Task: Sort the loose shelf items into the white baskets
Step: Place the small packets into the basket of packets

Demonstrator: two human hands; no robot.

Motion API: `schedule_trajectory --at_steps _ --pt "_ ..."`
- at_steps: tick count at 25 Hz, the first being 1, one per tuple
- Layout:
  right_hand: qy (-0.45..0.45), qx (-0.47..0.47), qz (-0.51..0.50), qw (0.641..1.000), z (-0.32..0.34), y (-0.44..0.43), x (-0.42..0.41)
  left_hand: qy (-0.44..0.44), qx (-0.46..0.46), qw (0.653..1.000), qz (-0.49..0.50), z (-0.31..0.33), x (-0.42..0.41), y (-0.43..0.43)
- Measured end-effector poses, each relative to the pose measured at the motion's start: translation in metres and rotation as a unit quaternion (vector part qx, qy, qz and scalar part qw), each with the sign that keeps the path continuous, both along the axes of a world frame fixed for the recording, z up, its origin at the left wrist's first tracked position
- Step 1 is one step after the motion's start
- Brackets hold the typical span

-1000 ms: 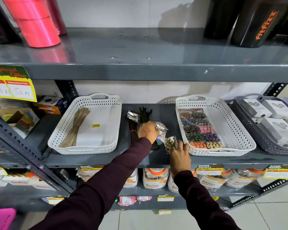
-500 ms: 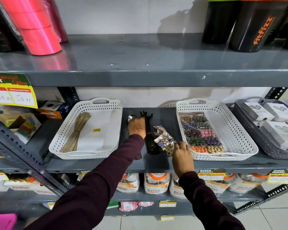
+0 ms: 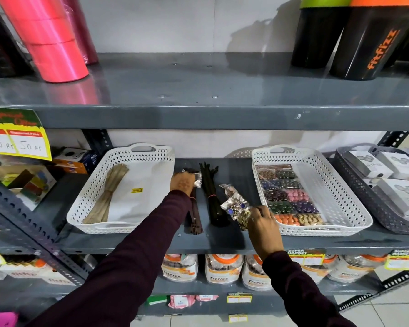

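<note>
While both hands [image 3: 182,184] [image 3: 265,226] grip packets [image 3: 234,204], basket [image 3: 354,208] floor lies bare.

white lattice baskets [image 3: 125,185], maroon sleeves [image 3: 132,256]

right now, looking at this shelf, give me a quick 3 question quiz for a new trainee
1. True or false: the left white basket already holds a tan bundle.
2. Which hand touches the clear packets of beads? A) the left hand B) the right hand C) neither
3. Fill in: the two dark bundles lie on the bare shelf ____ the two white baskets.

Key
1. True.
2. B: the right hand is at the packets, beside the right white basket; the left hand is at a small packet further back.
3. between
</note>
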State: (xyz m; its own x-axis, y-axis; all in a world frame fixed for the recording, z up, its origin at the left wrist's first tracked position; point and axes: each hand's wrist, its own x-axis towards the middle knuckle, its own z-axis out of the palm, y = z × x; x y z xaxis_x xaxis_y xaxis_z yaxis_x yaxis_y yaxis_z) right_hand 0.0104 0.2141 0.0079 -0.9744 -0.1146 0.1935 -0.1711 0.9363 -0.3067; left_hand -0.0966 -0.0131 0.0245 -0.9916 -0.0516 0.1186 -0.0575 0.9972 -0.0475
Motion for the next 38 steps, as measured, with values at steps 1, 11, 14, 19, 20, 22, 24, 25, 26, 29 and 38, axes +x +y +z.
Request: schedule_trajectory --at_steps 1,11,14,19,20,22,24,25,26,29,38 --pt "0.002 -0.009 0.0 1.0 0.0 0.0 -0.002 -0.008 -0.014 1.0 0.0 0.0 0.0 0.001" --pt "0.006 -0.059 0.024 0.998 0.01 0.001 -0.014 -0.019 -0.029 0.999 0.001 0.01 -0.009 0.002" --pt "-0.017 -0.113 0.02 0.993 0.017 -0.004 -0.026 -0.035 0.172 0.984 0.022 0.024 -0.022 0.008" --pt "-0.132 -0.34 -0.032 0.931 0.033 -0.021 -0.07 -0.128 0.577 0.806 -0.015 0.029 -0.005 0.038" --pt "-0.145 -0.371 -0.049 0.916 0.033 -0.022 -0.078 -0.141 0.598 0.789 -0.02 0.026 0.0 0.046" --pt "-0.168 -0.416 -0.072 0.891 0.03 -0.02 -0.088 -0.162 0.633 0.756 -0.022 0.021 0.01 0.055" --pt "-0.21 -0.499 -0.082 0.837 0.026 -0.017 -0.091 -0.175 0.66 0.73 -0.006 0.018 0.015 0.055" --pt "-0.239 -0.555 -0.086 0.792 0.024 -0.014 -0.091 -0.181 0.671 0.719 0.003 0.016 0.017 0.054" --pt "-0.264 -0.601 -0.086 0.749 0.023 -0.012 -0.09 -0.188 0.685 0.703 0.011 0.016 0.018 0.051" --pt "-0.288 -0.648 -0.065 0.702 0.022 -0.01 -0.091 -0.203 0.702 0.682 0.031 0.015 0.019 0.045" --pt "-0.244 -0.56 -0.088 0.787 0.016 -0.022 -0.106 -0.173 0.715 0.676 0.042 0.023 0.017 0.055"
